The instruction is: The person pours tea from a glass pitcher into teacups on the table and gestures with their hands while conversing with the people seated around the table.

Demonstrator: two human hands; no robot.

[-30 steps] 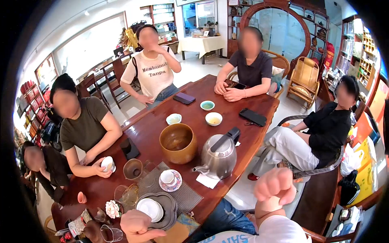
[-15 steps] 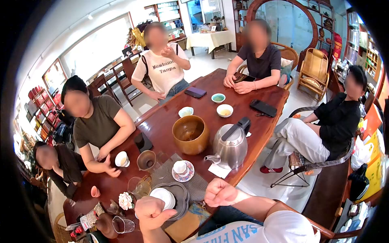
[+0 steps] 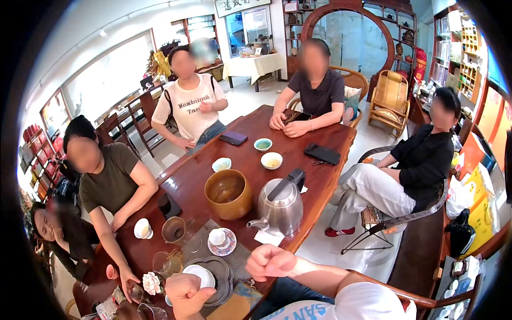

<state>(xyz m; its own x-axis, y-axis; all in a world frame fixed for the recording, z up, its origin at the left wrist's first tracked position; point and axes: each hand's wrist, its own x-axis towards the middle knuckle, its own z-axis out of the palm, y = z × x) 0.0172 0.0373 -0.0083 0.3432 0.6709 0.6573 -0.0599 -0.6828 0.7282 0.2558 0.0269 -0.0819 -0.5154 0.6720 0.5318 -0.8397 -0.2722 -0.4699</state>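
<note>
My left hand (image 3: 186,293) is curled into a fist with the thumb sticking out, just in front of a white bowl (image 3: 201,275) on a dark scalloped tray (image 3: 226,278). My right hand (image 3: 271,263) is closed in a loose fist near the table edge, right of that tray. Nothing shows in either hand. A flowered saucer (image 3: 230,246) bears a small white cup (image 3: 217,237) beyond the tray. Behind my right hand stands a steel kettle (image 3: 280,209) by a white paper (image 3: 269,238). A tan cloth or pad (image 3: 229,308) lies between my forearms.
A big brown bowl (image 3: 228,207), several small cups and phones are on the wooden table (image 3: 186,160). Several people sit or stand around it. At the left, one person's hand (image 3: 128,282) reaches down beside a white flower (image 3: 152,283) and glassware.
The view has shifted, so the scene sits further left. The person at the left has moved a hand from beside a white cup down toward the flower. My hands stay closed.
</note>
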